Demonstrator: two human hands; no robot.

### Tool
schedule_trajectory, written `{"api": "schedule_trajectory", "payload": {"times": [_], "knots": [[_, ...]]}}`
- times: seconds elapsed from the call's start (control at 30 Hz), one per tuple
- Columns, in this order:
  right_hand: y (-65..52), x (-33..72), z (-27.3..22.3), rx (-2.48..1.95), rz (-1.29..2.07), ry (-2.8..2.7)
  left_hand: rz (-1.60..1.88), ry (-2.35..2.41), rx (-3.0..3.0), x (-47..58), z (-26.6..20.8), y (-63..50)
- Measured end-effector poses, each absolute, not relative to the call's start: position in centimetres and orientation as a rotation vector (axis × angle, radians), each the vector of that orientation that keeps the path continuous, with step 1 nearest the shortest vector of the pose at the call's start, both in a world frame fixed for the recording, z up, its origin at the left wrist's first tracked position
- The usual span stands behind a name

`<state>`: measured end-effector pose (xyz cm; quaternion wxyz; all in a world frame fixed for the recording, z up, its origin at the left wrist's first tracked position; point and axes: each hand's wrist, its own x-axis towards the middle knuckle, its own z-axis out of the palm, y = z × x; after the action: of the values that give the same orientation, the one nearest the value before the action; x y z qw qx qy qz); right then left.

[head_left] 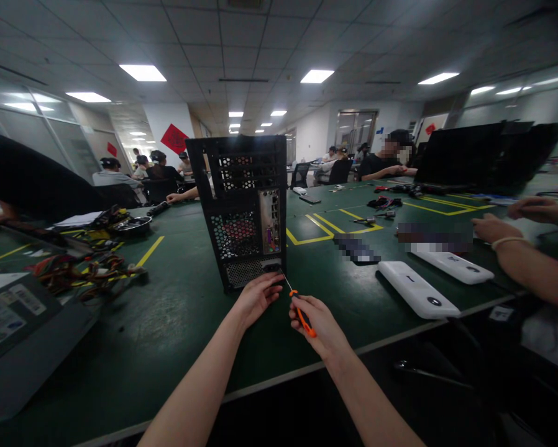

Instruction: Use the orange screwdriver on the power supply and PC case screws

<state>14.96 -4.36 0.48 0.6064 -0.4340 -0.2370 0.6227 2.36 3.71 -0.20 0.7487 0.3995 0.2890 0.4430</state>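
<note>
A black computer case (209, 205) stands upright on the green table, its rear panel towards me. Ports line the metal I/O plate (270, 217), and the power supply's perforated back (244, 273) sits at the bottom. My right hand (323, 323) is closed round an orange and black screwdriver (304, 320). Its thin shaft points up and left, the tip at the case's lower right corner. My left hand (258, 298) rests against the bottom of the case near that tip, fingers stretched out. Whether a screw is at the tip is too small to tell.
On the left lie a grey power supply unit (13, 323) and tangled cables (69, 273). To the right are two white devices (416, 288), a blurred phone (357, 248) and monitors (460, 155). Another person's hands (498, 230) work at the right edge; several people sit farther back.
</note>
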Motion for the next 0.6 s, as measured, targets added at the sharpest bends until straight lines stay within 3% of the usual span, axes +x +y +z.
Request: {"api": "schedule_trajectory", "payload": {"times": [0.4, 0.6], "knots": [[-4.6, 15.2, 1.3, -0.855, 1.657, -0.35, 0.969, 0.621, 0.876, 2.4, -0.4, 3.9], [-4.5, 14.2, 0.5, -0.793, 1.529, -0.344, 0.975, 0.631, 0.865, 2.3, -0.2, 3.7]]}}
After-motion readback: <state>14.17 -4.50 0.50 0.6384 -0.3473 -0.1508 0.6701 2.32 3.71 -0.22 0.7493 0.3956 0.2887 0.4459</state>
